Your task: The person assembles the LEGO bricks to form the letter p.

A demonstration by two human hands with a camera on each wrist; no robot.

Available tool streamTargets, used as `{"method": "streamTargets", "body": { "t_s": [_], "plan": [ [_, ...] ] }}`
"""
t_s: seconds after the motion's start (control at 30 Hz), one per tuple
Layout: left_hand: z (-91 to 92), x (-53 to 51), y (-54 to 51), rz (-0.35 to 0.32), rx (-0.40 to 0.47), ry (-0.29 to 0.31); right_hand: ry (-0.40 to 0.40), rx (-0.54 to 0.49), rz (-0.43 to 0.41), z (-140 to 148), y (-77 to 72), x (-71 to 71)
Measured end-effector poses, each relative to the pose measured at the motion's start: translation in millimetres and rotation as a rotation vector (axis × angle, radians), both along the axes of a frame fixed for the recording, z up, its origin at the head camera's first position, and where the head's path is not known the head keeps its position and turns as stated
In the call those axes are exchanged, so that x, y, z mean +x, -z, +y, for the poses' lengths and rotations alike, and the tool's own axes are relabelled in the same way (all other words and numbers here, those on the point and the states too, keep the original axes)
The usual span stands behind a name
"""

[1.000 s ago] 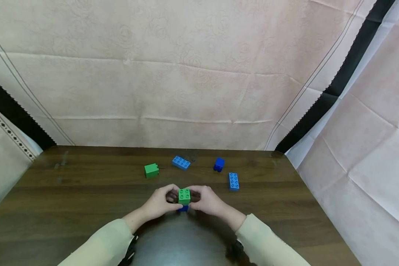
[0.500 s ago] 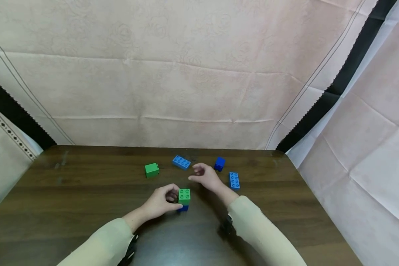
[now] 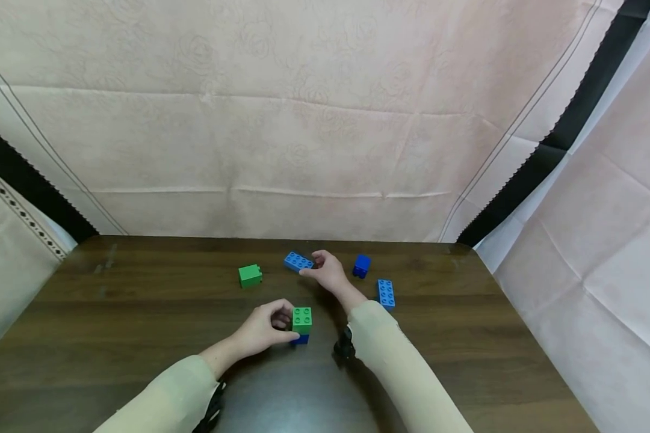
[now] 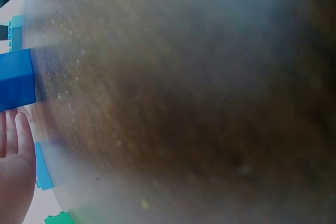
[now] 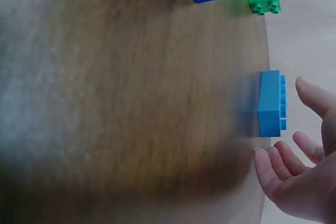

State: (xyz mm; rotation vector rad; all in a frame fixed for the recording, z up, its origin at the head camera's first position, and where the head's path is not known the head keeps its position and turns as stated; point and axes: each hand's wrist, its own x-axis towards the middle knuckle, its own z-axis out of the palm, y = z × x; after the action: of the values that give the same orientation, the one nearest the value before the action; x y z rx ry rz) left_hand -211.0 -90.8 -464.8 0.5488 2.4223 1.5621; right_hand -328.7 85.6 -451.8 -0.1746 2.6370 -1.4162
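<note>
My left hand [image 3: 263, 328] pinches a stack with a green brick [image 3: 301, 320] on top of a dark blue brick [image 3: 302, 339]; in the left wrist view the dark blue brick [image 4: 17, 80] looms beside the fingers [image 4: 23, 135]. Farther back, my right hand [image 3: 329, 272] is at the right end of a light blue brick [image 3: 297, 261]. The right wrist view shows that light blue brick [image 5: 270, 103] with the thumb and fingers of my right hand [image 5: 304, 171] spread apart near it, a gap visible between.
A green brick [image 3: 250, 275] lies left of the light blue one. To the right are a dark blue brick [image 3: 362, 266] and another light blue brick [image 3: 386, 293]. Pale cloth hangs behind the wooden table [image 3: 141, 313].
My right hand has left the stack and moved back and slightly right, then left to the far light blue brick. My left hand has stayed at the stack.
</note>
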Motion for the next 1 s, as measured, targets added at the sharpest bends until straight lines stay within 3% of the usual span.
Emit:
{"method": "streamTargets", "body": {
  "t_s": [0.2,0.47,0.77,1.0],
  "plan": [
    [0.7,-0.4,0.2,0.02,0.01,0.003,0.004,0.016,0.026,-4.8,4.7,-2.9],
    [0.3,-0.1,0.9,0.007,0.017,-0.003,0.004,0.192,0.072,-10.3,13.8,-4.4],
    [0.3,-0.4,1.3,0.003,0.008,0.0,0.046,0.104,0.064,-3.8,13.1,-2.8],
    [1.1,0.0,2.4,0.006,-0.012,-0.012,0.034,0.051,0.085,5.1,6.9,4.0]
  ]
}}
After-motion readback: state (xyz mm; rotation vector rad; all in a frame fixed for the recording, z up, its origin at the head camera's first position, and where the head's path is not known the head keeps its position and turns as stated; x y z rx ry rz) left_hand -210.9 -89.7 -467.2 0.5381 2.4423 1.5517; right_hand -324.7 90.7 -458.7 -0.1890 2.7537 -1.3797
